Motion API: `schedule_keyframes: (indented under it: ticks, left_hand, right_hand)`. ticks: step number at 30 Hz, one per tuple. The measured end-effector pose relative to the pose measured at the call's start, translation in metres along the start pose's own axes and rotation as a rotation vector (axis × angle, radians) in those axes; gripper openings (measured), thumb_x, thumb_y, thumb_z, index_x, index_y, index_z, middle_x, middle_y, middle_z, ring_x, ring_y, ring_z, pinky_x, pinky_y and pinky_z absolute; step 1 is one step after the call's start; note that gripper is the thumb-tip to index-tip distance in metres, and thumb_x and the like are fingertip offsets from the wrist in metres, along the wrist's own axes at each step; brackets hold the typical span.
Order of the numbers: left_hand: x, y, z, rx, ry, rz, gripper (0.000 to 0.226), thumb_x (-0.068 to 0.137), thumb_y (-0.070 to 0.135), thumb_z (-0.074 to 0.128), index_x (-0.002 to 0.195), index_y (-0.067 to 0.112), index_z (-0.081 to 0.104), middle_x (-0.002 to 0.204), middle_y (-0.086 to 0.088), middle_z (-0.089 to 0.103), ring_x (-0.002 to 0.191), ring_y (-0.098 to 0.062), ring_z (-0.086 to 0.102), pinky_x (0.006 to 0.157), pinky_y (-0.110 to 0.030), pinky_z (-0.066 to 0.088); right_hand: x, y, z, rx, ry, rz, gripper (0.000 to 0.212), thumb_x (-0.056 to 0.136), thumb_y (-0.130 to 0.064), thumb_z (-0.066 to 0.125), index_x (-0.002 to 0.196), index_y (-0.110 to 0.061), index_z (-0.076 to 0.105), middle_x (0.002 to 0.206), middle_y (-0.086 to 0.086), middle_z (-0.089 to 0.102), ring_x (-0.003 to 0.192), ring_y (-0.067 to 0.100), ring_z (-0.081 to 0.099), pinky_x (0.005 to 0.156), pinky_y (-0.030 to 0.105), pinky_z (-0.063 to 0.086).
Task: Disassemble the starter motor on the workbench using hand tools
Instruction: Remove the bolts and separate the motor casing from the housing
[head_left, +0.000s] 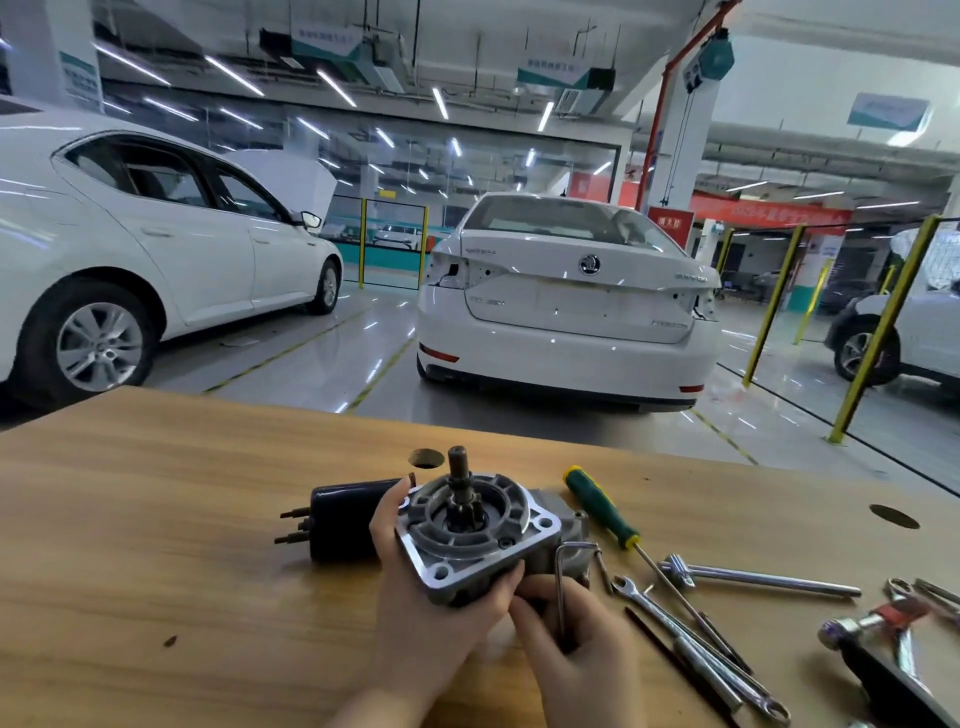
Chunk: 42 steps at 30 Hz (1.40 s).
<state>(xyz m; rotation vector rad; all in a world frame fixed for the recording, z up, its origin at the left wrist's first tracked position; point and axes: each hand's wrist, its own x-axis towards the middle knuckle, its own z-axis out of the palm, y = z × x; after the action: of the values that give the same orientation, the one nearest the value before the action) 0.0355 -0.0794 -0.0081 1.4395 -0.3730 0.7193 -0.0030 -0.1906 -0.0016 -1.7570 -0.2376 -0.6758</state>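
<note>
The left hand (415, 587) curls round the lower-left corner of the grey cast-metal starter motor (470, 535). Its thumb runs up the left edge of the square flange and its fingers wrap underneath, tilting the flange face up toward the camera. The right hand (571, 644) is just beside it. Its fingers and thumb pinch the long leg of a slim L-shaped steel hex key (560, 582), which stands upright against the motor's right side with its short leg pointing right. The hand hides the key's lower end.

The motor is at the near middle of the pale wood-grain workbench (156, 519). Its flange has corner bolt holes and ringed recesses, and a dark toothed pinion on a stubby shaft rises from the centre. A glossy black cylinder (343, 519) with two studs projecting left lies behind the left hand, against the housing.

Spread out to the right are a green-handled screwdriver with a yellow collar (602, 512), a chrome T-bar wrench (753, 578), a polished combination spanner (649, 608) and a shiny-headed hammer (844, 631). The screwdriver's thin shaft crosses the spanner. Beyond the bench edge a white saloon car (566, 301) stands on a glossy floor.
</note>
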Motion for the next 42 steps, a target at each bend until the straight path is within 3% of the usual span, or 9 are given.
schedule_keyframes:
  ticks: [5,9,15,21,24,26,30,34,42]
  left_hand:
    - [-0.002,0.002,-0.001,-0.024,0.005,-0.049,0.095,0.042,0.036,0.078,0.120,0.043,0.025,0.107,0.031,0.056,0.104,0.011,0.056,0.086,-0.003,0.041]
    - [-0.002,0.003,0.000,-0.015,0.009,-0.046,0.095,0.041,0.036,0.078,0.120,0.042,0.024,0.112,0.025,0.053,0.104,0.012,0.056,0.085,-0.002,0.040]
    - [-0.001,0.005,0.001,-0.004,0.011,-0.007,0.094,0.041,0.036,0.077,0.120,0.035,0.026,0.114,0.015,0.052,0.102,0.011,0.056,0.086,-0.003,0.041]
    - [-0.004,0.001,-0.001,0.010,-0.006,0.010,0.097,0.049,0.003,0.084,0.121,0.035,0.026,0.115,0.012,0.050,0.104,0.012,0.055,0.083,-0.001,0.040]
    - [-0.004,0.002,-0.003,-0.047,-0.029,0.005,0.097,0.047,0.015,0.083,0.123,0.035,0.025,0.116,0.013,0.053,0.106,0.007,0.056,0.084,-0.003,0.042]
    - [-0.003,0.002,-0.003,-0.044,-0.061,0.037,0.095,0.049,0.026,0.079,0.126,0.031,0.023,0.116,0.014,0.054,0.108,0.005,0.056,0.087,-0.004,0.041]
    - [-0.001,0.002,-0.003,-0.046,-0.078,0.076,0.095,0.052,0.029,0.078,0.127,0.038,0.021,0.117,0.023,0.054,0.112,-0.002,0.056,0.094,-0.015,0.044]
    - [-0.001,0.004,-0.003,-0.050,-0.096,0.112,0.093,0.055,0.025,0.078,0.126,0.044,0.021,0.119,0.028,0.051,0.114,-0.004,0.055,0.093,-0.015,0.045]
    - [-0.003,-0.003,-0.005,-0.080,-0.161,0.120,0.095,0.059,0.024,0.078,0.131,0.027,0.015,0.124,0.024,0.050,0.117,-0.006,0.054,0.095,-0.020,0.045]
  right_hand:
    - [-0.002,0.003,0.002,0.047,-0.003,0.071,0.040,0.070,0.009,0.072,0.050,-0.025,0.062,0.036,-0.002,0.028,0.035,0.004,0.027,0.041,0.012,0.024]
    - [-0.002,0.003,0.002,0.057,-0.007,0.095,0.041,0.070,0.008,0.072,0.049,-0.026,0.063,0.036,-0.003,0.029,0.035,0.003,0.028,0.041,0.011,0.025]
    - [-0.003,0.004,-0.002,0.021,-0.033,0.066,0.050,0.071,0.004,0.072,0.053,-0.042,0.064,0.036,-0.004,0.031,0.035,0.003,0.030,0.042,0.010,0.026]
    - [0.005,-0.008,-0.019,0.178,0.062,0.072,0.035,0.091,-0.012,0.054,0.060,-0.020,0.066,0.045,-0.005,0.055,0.042,0.000,0.046,0.045,0.008,0.034]
    - [0.022,-0.030,-0.041,0.158,0.049,0.051,0.030,0.087,-0.041,0.041,0.073,-0.026,0.063,0.046,-0.002,0.045,0.041,0.003,0.035,0.041,0.015,0.029]
    - [0.037,-0.051,-0.054,-0.002,-0.030,-0.020,0.029,0.082,-0.051,0.036,0.076,-0.036,0.061,0.052,-0.004,0.051,0.042,0.005,0.041,0.042,0.022,0.036]
    - [0.053,-0.094,-0.068,0.025,-0.204,-0.104,0.027,0.082,-0.040,0.040,0.074,-0.025,0.061,0.059,0.000,0.062,0.044,0.011,0.057,0.046,0.022,0.047]
    - [0.054,-0.107,-0.061,0.141,-0.204,-0.152,0.039,0.089,-0.038,0.046,0.062,-0.012,0.056,0.060,0.002,0.064,0.047,0.014,0.062,0.051,0.023,0.052]
    - [0.052,-0.094,-0.038,-0.127,-0.107,-0.308,0.035,0.087,-0.048,0.036,0.070,-0.023,0.053,0.070,-0.003,0.065,0.052,0.011,0.063,0.057,0.031,0.051]
